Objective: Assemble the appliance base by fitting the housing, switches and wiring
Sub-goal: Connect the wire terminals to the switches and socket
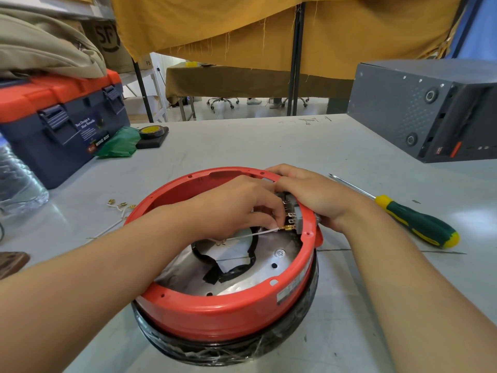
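A round red housing (215,313) sits upside down on a black, film-wrapped body in the middle of the table. A switch block (291,215) with brass terminals is mounted inside the housing's right wall. My left hand (236,205) reaches into the housing and pinches a white wire (252,234) near its brass connector, which sits at a switch terminal. My right hand (309,195) grips the housing's rim and outer wall beside the switch. Black taped wiring (228,270) loops over the metal plate inside.
A green-and-yellow screwdriver (414,222) lies to the right. Loose white wires with brass connectors (121,205) lie left of the housing. A blue-and-orange toolbox (61,125), a plastic bottle (16,181), a tape roll (152,131) and a grey case (430,109) ring the table.
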{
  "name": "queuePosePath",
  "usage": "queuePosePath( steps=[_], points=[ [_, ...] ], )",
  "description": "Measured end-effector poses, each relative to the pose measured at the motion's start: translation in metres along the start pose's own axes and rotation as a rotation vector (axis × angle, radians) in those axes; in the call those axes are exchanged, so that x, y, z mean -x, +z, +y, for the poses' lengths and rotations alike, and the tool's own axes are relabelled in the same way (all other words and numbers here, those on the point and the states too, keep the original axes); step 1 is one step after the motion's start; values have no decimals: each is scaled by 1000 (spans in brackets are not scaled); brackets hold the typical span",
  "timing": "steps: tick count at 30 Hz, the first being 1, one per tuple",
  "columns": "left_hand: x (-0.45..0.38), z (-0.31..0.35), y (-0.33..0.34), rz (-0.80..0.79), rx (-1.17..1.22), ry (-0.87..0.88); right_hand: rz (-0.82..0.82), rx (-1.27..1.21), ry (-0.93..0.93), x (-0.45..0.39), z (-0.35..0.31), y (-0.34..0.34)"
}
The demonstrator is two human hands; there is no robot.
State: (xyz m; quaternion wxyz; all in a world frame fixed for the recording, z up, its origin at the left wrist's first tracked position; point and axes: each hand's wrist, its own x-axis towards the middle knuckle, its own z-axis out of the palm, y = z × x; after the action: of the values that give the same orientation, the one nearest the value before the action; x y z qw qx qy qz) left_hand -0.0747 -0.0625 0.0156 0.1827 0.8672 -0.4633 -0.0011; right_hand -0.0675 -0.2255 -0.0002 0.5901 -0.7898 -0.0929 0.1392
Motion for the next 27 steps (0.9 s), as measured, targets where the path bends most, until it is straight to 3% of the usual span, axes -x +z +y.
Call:
queuePosePath(
  steps=[9,27],
  points=[
    [2,-1,2,35,-85,98,-9,-59,-7,0,0,1],
    [4,-3,9,35,-173,48,34,-38,6,2,-2,5]
  ],
)
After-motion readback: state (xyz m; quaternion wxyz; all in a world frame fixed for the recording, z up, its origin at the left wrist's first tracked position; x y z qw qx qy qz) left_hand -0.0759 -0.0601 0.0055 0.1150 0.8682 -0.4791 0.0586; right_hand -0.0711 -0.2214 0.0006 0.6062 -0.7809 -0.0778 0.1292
